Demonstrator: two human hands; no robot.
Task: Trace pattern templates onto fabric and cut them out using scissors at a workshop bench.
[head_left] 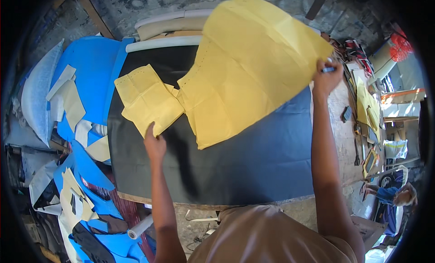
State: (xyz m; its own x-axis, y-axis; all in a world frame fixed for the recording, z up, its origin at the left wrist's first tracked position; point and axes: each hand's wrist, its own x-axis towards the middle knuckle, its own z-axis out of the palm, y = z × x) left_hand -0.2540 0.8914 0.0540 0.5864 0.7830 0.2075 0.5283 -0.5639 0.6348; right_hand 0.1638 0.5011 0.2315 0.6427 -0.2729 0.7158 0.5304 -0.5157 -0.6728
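Observation:
My right hand (328, 77) is closed on the right edge of a large yellow paper pattern (253, 68), with a pen (328, 69) also in its fingers. The sheet is lifted at that side and slopes across the black material (253, 172) on the table. A curved row of small dots runs along its left edge. To the left lie smaller yellow paper pieces (152, 100), overlapping and touching the big sheet. My left hand (155, 143) rests at their lower edge, index finger stretched onto the paper, nothing gripped.
Blue sheet material (88, 77) with pale offcuts (72, 102) lies at the left. Rolls (172, 25) line the table's far side. On the right, a worktop (340, 122) bears a small dark block (346, 114) and yellow scraps (368, 104). Another person (389, 194) is at far right.

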